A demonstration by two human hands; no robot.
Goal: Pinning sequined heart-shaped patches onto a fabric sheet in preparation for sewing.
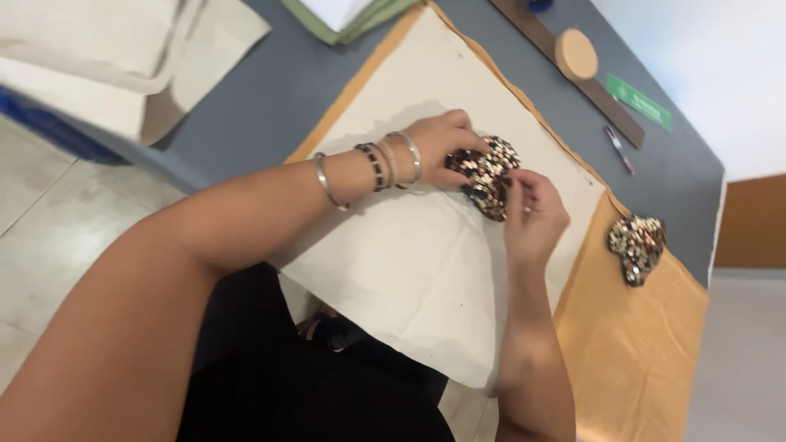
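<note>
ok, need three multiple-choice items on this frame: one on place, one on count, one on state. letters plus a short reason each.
1. Where does the second sequined piece lie?
A. on the tan paper, off to the right of the hands
B. on the floor tiles
C. under the wooden ruler

2. How many sequined pieces are in view?
A. one
B. two
C. four

3. What is the state of the sequined piece at the hands?
A. lying untouched
B. held by both hands over the white sheet
C. wrapped in cloth

Answers:
1. A: it rests alone on the tan paper, clear of both hands.
2. B: one between the hands, one apart on the right.
3. B: the left hand grips its far side and the right hand pinches its near edge, above the white sheet.
</note>
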